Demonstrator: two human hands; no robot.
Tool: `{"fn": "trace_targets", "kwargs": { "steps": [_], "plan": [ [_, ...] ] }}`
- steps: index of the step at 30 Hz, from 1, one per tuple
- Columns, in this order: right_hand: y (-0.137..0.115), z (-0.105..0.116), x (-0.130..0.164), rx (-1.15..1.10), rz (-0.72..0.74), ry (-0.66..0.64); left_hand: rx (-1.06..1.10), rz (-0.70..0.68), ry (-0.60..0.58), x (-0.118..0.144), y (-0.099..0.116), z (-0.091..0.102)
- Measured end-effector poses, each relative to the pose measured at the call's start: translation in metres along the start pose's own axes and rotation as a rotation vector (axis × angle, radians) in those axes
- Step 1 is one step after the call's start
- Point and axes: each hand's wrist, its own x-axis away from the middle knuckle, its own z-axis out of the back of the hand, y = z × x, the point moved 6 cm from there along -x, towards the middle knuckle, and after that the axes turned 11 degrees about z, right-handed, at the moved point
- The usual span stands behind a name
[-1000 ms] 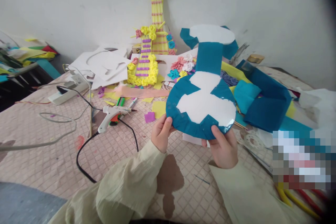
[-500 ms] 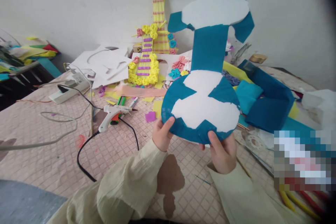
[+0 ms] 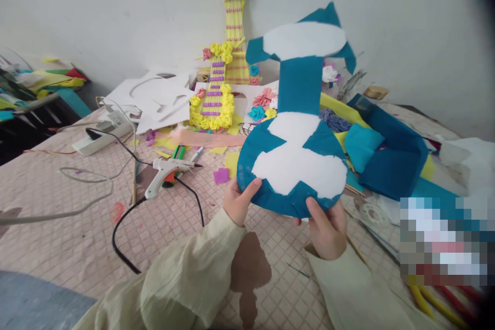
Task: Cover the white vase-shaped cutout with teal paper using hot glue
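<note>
Across the worktop (image 3: pixel 69 247) lies a pinkish cloth with a quilted diamond pattern, set against a plain white wall and strewn with paper scraps. No readable writing shows anywhere. Above the cloth, near the front edge, a guitar-shaped cutout (image 3: pixel 296 129) stands upright, its white face partly covered with teal paper patches: a round body, a teal neck, a white oval head. Left hand (image 3: pixel 236 200) is clamped on the lower left rim of the body, thumb on the front; right hand (image 3: pixel 328 227) is clamped on the lower right rim likewise. A glue gun (image 3: pixel 166 175) with black cord lies to the left. A yellow decorated guitar (image 3: pixel 222 77) leans on the wall behind.
</note>
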Motion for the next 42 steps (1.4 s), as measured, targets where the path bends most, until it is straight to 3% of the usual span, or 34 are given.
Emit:
{"fn": "trace_targets", "kwargs": {
  "steps": [3, 7, 12, 15, 19, 22, 27, 30, 36, 39, 42],
  "plan": [
    [0.008, 0.007, -0.003, -0.008, -0.015, 0.010, 0.051, 0.039, 0.003, -0.003, 0.003, 0.001],
    [0.016, 0.010, -0.005, 0.022, -0.065, -0.051, -0.035, 0.004, 0.034, -0.007, 0.012, 0.006],
    [0.002, 0.013, -0.022, 0.104, 0.099, -0.135, -0.157, -0.011, 0.009, -0.011, 0.021, 0.009],
    [-0.007, 0.023, -0.037, 0.114, 0.106, -0.057, -0.308, 0.066, -0.058, -0.012, 0.021, 0.007],
    [-0.011, 0.042, -0.049, 0.204, 0.004, 0.072, -0.549, 0.156, -0.207, -0.009, 0.023, -0.001],
    [-0.015, 0.046, -0.049, 0.268, -0.007, 0.003, -0.628, 0.198, -0.312, -0.004, 0.026, -0.006],
    [-0.012, 0.041, -0.031, 0.374, -0.096, -0.235, -0.664, 0.274, -0.258, -0.005, 0.024, -0.001],
    [-0.008, 0.036, -0.019, 0.368, -0.153, -0.341, -0.709, 0.224, -0.320, -0.005, 0.020, -0.005],
    [-0.003, 0.035, -0.018, 0.380, -0.135, -0.345, -0.715, 0.163, -0.424, -0.001, 0.014, -0.011],
    [-0.002, 0.035, -0.020, 0.378, -0.131, -0.344, -0.665, 0.232, -0.469, 0.002, 0.010, -0.014],
    [-0.002, 0.035, -0.019, 0.378, -0.131, -0.343, -0.630, 0.300, -0.437, 0.003, 0.005, -0.012]
  ]
}}
